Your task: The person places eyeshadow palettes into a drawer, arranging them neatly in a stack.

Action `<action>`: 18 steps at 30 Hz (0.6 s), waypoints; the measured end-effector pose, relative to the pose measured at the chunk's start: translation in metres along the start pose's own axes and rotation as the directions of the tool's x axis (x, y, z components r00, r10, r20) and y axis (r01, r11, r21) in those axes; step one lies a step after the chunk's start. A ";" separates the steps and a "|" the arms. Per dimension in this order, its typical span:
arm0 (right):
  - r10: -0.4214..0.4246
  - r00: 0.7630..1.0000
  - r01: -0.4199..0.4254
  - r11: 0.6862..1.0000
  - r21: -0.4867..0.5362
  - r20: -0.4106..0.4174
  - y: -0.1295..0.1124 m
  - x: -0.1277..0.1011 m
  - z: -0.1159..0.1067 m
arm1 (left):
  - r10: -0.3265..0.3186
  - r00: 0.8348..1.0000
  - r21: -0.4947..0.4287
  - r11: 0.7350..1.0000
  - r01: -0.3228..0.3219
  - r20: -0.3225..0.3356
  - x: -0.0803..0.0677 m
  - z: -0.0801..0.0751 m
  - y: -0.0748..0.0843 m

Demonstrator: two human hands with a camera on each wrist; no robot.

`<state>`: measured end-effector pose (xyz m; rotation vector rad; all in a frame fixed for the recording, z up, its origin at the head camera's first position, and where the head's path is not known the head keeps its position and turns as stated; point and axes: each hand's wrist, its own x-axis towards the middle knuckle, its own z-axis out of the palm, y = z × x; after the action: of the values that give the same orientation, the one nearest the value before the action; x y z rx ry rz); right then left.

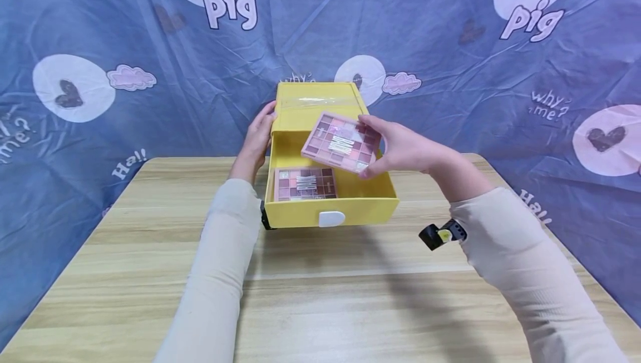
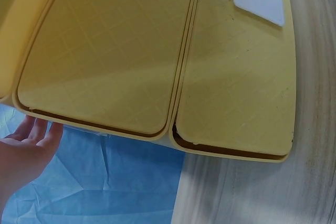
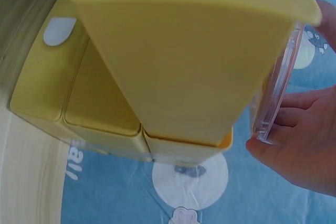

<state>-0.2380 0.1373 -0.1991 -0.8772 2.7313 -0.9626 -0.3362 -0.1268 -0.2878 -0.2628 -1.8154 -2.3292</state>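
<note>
The head view alone shows the right hand [image 1: 400,148] pinching a pink palette [image 1: 342,142] over the yellow drawer [image 1: 350,207]; the left hand [image 1: 257,137], grip spread, steadies the yellow box [image 1: 312,104].

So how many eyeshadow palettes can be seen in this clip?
2. One eyeshadow palette is held in the right hand above the open yellow drawer; the other palette lies inside it at the left. More may be hidden.
</note>
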 end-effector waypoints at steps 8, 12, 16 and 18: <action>-0.063 0.996 0.060 0.997 0.051 0.059 0.000 0.002 0.010 | 0.004 1.000 -0.008 1.000 -0.004 0.004 0.000 0.001 0.000; -0.089 0.992 0.085 0.995 0.050 0.091 -0.002 0.003 0.014 | 0.005 1.000 -0.005 1.000 -0.005 0.004 0.000 0.000 0.000; -0.116 0.985 0.109 0.992 0.060 0.125 -0.004 0.005 0.017 | 0.005 1.000 -0.001 1.000 -0.005 0.005 0.000 0.000 0.000; -0.125 0.981 0.118 0.991 0.057 0.146 -0.004 0.006 0.019 | 0.005 1.000 0.005 1.000 -0.005 0.000 0.000 0.000 0.000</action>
<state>-0.2358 0.1214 -0.2113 -1.0726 2.5447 -0.9378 -0.3361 -0.1264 -0.2876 -0.2661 -1.8178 -2.3213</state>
